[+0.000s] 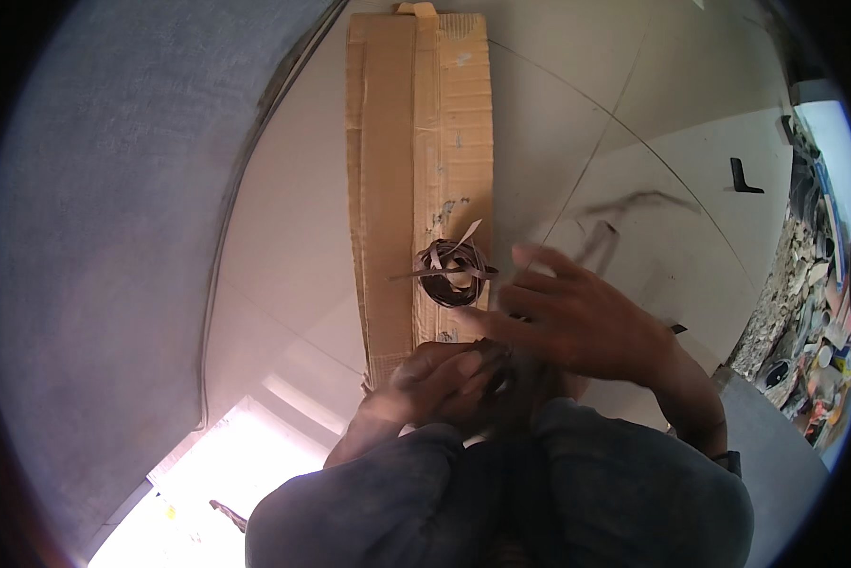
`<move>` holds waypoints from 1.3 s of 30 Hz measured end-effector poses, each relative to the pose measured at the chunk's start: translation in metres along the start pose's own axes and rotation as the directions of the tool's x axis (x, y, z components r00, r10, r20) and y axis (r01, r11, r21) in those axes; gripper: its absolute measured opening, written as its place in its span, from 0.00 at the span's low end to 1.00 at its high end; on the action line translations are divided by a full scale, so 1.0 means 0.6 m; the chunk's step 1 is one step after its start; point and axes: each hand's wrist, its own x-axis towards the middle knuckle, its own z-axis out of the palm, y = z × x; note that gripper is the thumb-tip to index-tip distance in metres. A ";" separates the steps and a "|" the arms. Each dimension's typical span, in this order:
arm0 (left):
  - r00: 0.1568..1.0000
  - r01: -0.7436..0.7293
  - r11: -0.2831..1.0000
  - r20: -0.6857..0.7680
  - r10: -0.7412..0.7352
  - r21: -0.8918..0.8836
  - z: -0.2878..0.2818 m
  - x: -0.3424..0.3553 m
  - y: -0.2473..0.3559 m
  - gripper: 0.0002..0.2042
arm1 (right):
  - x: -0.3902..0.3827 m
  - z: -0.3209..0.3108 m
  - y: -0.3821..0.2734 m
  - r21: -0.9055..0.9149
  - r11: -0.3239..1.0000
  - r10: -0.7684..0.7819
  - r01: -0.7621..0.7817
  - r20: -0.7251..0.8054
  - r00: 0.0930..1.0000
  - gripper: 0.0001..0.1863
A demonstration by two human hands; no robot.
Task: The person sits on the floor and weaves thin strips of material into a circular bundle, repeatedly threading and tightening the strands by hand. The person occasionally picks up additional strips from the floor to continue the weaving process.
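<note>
On the cardboard (384, 189) in front of me lies a loose coil of thin brown strip (452, 275), its ends sticking out. Just below it, near my knees, my left hand (427, 379) is closed round something dark that I cannot make out. My right hand (582, 317) is raised over the cardboard's right edge, close to the coil and above the dark thing. Motion smears its fingers, and whether they hold anything is unclear. Beyond its knuckles shows a blurred brown strip (598, 244).
Pale floor tiles (293, 265) surround the cardboard. A grey wall-like surface (123, 218) rises at the left. On the right lie a black L-shaped piece (743, 178) and a strip of rubble and litter (799, 312). Bright light falls on the floor at lower left.
</note>
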 end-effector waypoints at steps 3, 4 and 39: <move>0.980 -0.180 0.969 0.052 0.191 -0.168 -0.050 -0.031 -0.045 0.20 | -0.013 -0.016 0.025 0.305 0.950 0.034 -0.058 0.084 0.996 0.28; 0.957 -0.271 0.937 0.045 0.287 -0.222 -0.053 -0.031 -0.049 0.20 | -0.023 -0.024 0.031 0.268 0.962 0.061 -0.059 0.001 0.998 0.28; 0.949 -0.115 0.469 -0.042 0.312 0.876 -0.007 0.014 0.012 0.14 | 0.008 0.027 -0.035 0.527 0.847 -0.029 -0.075 0.186 0.982 0.13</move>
